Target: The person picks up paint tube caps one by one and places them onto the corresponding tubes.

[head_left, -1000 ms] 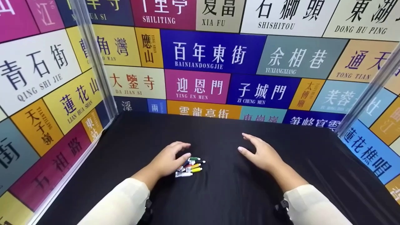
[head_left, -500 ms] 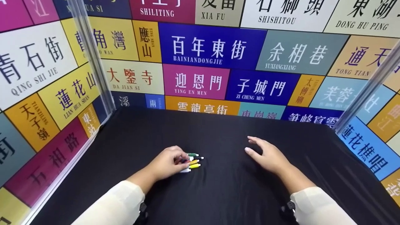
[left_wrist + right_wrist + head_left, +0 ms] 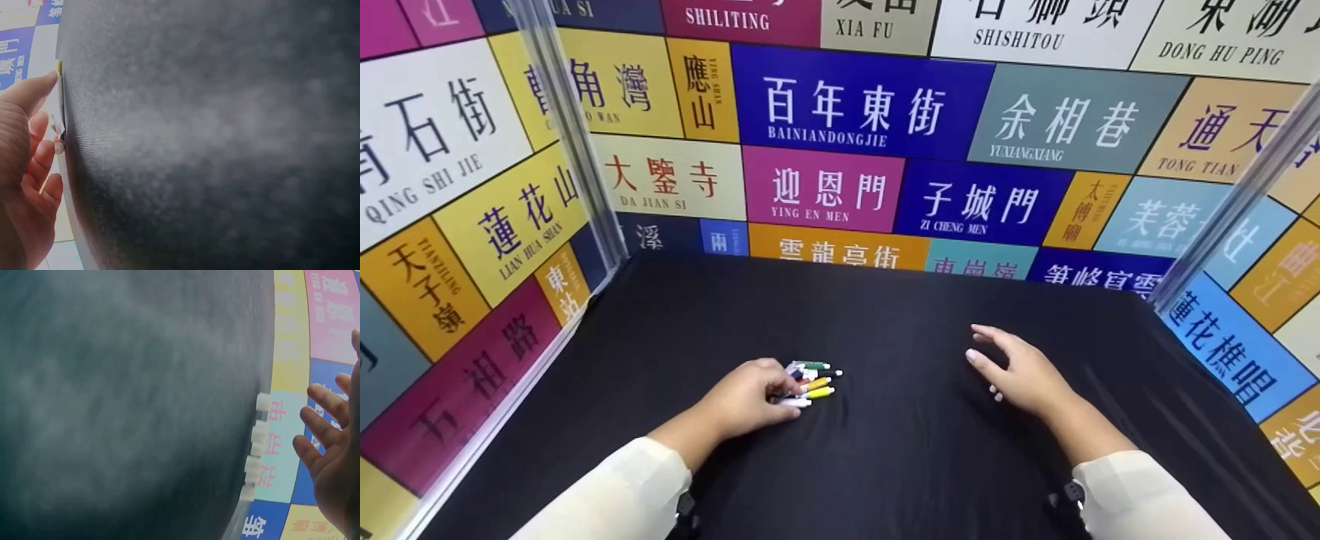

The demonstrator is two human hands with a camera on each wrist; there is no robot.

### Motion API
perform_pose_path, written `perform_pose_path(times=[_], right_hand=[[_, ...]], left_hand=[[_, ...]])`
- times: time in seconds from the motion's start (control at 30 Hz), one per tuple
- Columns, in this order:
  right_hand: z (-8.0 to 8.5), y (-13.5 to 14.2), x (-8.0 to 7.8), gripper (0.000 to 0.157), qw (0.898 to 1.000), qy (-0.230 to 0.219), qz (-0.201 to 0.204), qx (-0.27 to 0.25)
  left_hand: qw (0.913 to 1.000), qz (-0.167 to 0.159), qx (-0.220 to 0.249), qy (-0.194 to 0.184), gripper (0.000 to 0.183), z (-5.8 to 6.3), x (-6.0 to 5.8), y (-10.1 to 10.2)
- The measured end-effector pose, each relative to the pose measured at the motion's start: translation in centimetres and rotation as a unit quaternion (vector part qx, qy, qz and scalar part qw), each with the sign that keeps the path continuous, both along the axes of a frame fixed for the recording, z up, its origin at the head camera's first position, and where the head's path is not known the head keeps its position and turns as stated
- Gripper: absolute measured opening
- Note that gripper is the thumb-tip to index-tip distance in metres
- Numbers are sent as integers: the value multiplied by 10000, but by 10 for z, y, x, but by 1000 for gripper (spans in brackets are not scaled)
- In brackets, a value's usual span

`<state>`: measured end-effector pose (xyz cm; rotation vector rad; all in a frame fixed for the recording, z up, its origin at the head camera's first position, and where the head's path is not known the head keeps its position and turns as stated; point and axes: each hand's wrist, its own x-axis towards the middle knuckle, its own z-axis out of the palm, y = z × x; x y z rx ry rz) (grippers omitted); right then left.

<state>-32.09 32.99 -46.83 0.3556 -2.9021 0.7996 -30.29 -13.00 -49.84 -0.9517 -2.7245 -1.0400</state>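
Hand, left (image 3: 745, 399): fingers curled round bunched pens (image 3: 815, 384)
Pen ends (image 3: 832, 391): white, poking past those fingertips
Hand, right (image 3: 1024, 379): fingers loosely spread, well apart from pens

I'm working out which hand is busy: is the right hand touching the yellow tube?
Apart. The head view shows it: a wide stretch of black cloth lies between the right hand and the yellow tube.

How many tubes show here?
At least 5, by the left hand, far to near: green tube, black tube, orange tube, yellow tube, white tube; others may be hidden.
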Motion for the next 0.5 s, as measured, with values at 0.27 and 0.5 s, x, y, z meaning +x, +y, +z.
perform_pose_path(times=[0.27,0.5], right_hand=[[0,16,5,58,9989,-103,6,-467],[-4,31,8,54,9978,-106,-143,-632]], left_hand=[[9988,141,-352,302,13,0,3,-2],[9985,303,-393,244,9,-1,6,-2]])
